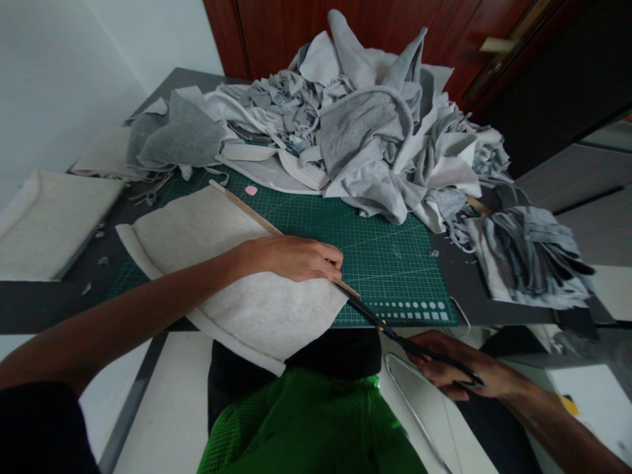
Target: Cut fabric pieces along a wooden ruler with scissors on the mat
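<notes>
A pale grey fabric piece (197, 224) lies on the green cutting mat (395, 253), its near corner hanging over the table's front edge. Along its far edge runs a narrow tan strip (247, 210). My left hand (301, 258) is closed at the right part of that edge, fingers curled on the fabric and strip; the fingertips are partly hidden. My right hand (444, 362) grips black-handled scissors (390, 334) just past the front edge. Their blades point up and left to the fabric's right corner, close to my left fingers.
A large heap of grey fabric scraps (365, 131) covers the back of the table. Folded cream fabric (49, 224) lies at the left, and a stack of grey pieces (533, 257) at the right. A small pink piece (251, 190) rests on the mat.
</notes>
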Demonstrator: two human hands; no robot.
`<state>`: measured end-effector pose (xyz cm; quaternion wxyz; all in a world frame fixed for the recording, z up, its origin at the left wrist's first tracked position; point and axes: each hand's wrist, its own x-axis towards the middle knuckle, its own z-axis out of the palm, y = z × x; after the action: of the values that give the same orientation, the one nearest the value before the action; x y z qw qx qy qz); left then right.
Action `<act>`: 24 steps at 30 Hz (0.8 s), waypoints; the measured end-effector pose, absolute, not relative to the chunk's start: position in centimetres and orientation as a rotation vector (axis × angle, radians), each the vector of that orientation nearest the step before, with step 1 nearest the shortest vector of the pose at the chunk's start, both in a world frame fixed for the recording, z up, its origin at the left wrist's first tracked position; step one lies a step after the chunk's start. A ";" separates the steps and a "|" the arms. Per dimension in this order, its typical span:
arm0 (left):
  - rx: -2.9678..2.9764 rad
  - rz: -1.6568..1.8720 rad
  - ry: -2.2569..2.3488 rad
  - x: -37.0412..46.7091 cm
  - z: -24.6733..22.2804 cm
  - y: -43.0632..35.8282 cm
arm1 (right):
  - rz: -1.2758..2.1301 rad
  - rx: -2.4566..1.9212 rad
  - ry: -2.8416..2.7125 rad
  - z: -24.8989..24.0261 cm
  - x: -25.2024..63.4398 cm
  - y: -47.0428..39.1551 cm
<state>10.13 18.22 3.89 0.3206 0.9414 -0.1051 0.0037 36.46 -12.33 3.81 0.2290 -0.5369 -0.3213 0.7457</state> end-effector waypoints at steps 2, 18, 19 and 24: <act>2.470 0.002 -0.265 10.1 4.0 18.2 | 2.059 -1.462 -0.885 3.7 36.5 -12.4; 2.471 0.045 -0.295 10.1 3.9 18.1 | 2.090 -1.357 -0.903 3.2 36.5 -12.8; 2.458 0.057 -0.295 10.1 3.9 18.1 | 2.086 -1.365 -0.902 3.2 36.4 -12.8; 2.439 0.038 -0.287 10.1 3.9 18.1 | 2.128 -1.374 -0.886 3.3 36.3 -12.7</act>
<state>10.09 18.10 3.92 0.3359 0.9353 -0.1102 0.0145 36.30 -12.67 3.30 0.2269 -0.4985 -0.3216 0.7724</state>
